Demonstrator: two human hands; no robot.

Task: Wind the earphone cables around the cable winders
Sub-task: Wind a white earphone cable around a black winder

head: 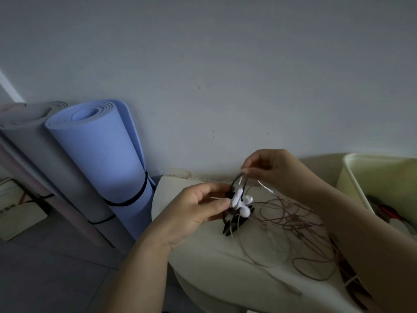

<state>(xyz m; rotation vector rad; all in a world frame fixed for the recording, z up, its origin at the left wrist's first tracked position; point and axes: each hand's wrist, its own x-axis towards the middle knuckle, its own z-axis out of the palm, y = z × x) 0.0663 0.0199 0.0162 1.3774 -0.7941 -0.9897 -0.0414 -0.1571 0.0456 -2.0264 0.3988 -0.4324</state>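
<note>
My left hand [198,208] pinches a pair of white earbuds [242,203] together with a black piece, likely a cable winder, just above the pale round table [198,256]. Above them my right hand [275,170] pinches the white cable [241,180] and holds it up taut. Under the earbuds lies a black cable winder [237,223] on the table. A loose tangle of brownish cable [297,224] spreads over the table to the right. More black winders [352,283] lie near the table's right front, partly hidden by my right forearm.
A cream bin [361,177] with red and dark items inside stands at the right. Rolled blue [101,159] and grey [33,141] mats lean against the wall at the left. The wall rises directly behind the table.
</note>
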